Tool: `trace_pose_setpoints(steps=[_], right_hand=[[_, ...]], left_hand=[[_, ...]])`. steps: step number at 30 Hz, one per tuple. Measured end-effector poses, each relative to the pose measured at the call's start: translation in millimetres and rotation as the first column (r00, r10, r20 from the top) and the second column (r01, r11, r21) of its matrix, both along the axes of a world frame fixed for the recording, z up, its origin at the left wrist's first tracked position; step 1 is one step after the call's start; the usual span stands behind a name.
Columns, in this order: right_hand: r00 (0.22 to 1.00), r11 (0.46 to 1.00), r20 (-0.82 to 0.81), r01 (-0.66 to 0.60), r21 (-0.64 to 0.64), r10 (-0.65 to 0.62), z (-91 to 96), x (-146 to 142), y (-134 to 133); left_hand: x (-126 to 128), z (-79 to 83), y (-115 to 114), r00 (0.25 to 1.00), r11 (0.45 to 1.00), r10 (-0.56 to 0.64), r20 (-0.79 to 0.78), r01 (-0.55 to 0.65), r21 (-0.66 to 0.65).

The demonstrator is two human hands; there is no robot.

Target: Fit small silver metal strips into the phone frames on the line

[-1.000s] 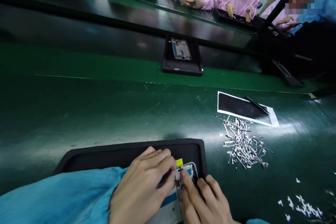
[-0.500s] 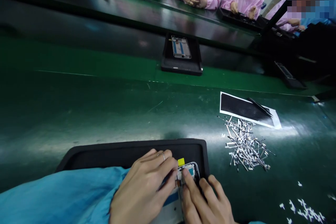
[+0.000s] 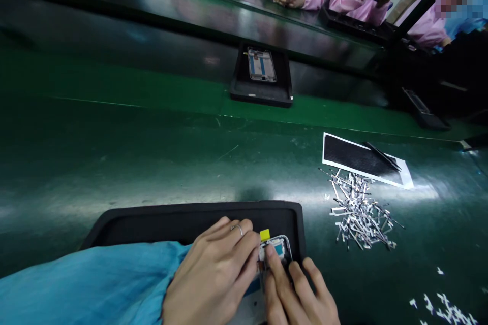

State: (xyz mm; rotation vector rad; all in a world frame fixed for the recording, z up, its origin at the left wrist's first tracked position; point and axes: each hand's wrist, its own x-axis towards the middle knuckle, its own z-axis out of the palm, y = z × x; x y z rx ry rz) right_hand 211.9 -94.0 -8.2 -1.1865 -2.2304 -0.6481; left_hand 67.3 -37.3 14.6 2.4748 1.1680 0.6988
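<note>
Your left hand (image 3: 213,269) and right hand (image 3: 293,294) grip a silver-rimmed phone frame (image 3: 275,250), with a teal film (image 3: 278,250) inside and a yellow tab (image 3: 265,234) at its edge. It lies at the right end of the black tray (image 3: 190,218) on the green worktop (image 3: 152,172).

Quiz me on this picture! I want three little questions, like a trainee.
1. Which hand wears the ring?
2. True or false: the tweezers lie on the black sheet.
3. What colour is the tab beside the phone frame?

Key: 1. The left hand. 2. True. 3. Yellow.
</note>
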Motion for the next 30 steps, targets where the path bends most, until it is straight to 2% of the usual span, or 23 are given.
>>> trace_pose_setpoints(steps=[5, 10, 20, 25, 30], right_hand=[[1.000, 1.000, -0.007, -0.011, 0.019, 0.011, -2.6, -0.3, 1.1], [1.000, 1.000, 0.007, 0.003, 0.010, -0.003, -3.7, -4.4, -0.4], [0.999, 0.998, -0.029, -0.034, 0.043, 0.035, -2.3, -0.2, 1.6], [0.999, 0.999, -0.038, -0.028, 0.035, 0.029, -1.7, 0.4, 2.0], [0.998, 0.999, -0.048, -0.028, 0.039, 0.030, -1.3, -0.5, 2.6]], left_hand=[[-1.9, 0.3, -2.2, 0.999, 0.998, -0.024, -0.024, 0.025, 0.059], [-1.5, 1.8, -1.2, 1.000, 0.995, 0.007, -0.015, -0.005, 0.099], [-1.1, -3.0, -2.9, 0.999, 0.995, -0.029, -0.025, 0.032, 0.092], [-4.8, -4.4, -2.9, 0.997, 0.996, -0.068, -0.026, 0.069, 0.048], [-6.3, -4.6, -4.8, 0.999, 0.998, -0.048, -0.018, 0.049, 0.035]])
